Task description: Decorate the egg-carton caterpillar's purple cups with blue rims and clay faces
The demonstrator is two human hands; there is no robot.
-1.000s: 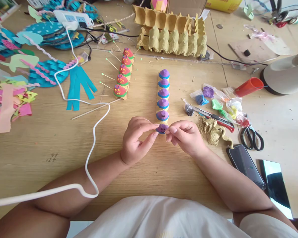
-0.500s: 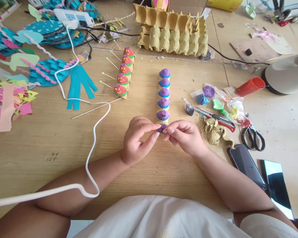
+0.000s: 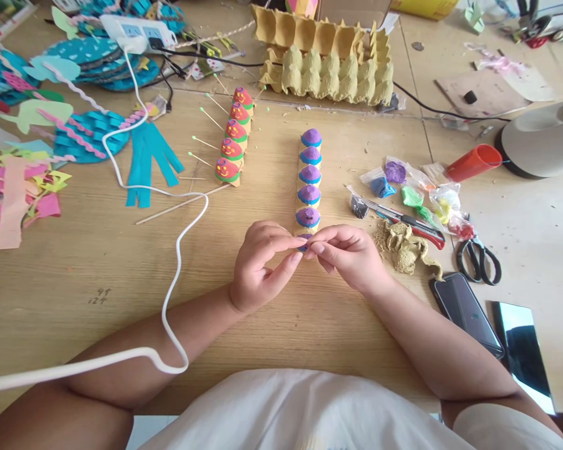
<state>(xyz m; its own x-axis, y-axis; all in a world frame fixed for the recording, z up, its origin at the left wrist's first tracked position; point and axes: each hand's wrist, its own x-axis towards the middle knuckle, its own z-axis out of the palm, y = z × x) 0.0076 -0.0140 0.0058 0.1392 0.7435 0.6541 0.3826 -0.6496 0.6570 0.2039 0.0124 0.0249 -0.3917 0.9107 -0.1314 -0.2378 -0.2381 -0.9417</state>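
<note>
A narrow egg carton strip [image 3: 309, 195] runs away from me, its several bumps covered in purple over blue clay. The second-nearest bump carries small dark marks. At the nearest bump, my left hand [image 3: 265, 262] holds the strip's end, index finger and thumb tips against it. Pinched together over the same bump are the thumb and index finger of my right hand [image 3: 344, 253]; whatever is between them is too small to make out. Both hands hide most of this bump. Further left stands a red and green strip [image 3: 232, 149] with smiling faces and green-tipped sticks.
Bagged clay [image 3: 382, 186], a utility knife [image 3: 413, 225], torn carton scraps [image 3: 403, 247], scissors [image 3: 478, 259] and a phone [image 3: 466, 312] lie right. A white cable [image 3: 178, 262] crosses my left forearm. Egg cartons [image 3: 328, 69] sit at the back, woven blue paper [image 3: 91, 134] at left.
My right hand's fingertips have shifted slightly left, closer to the left index fingertip, over the nearest bump. The left hand has hardly moved.
</note>
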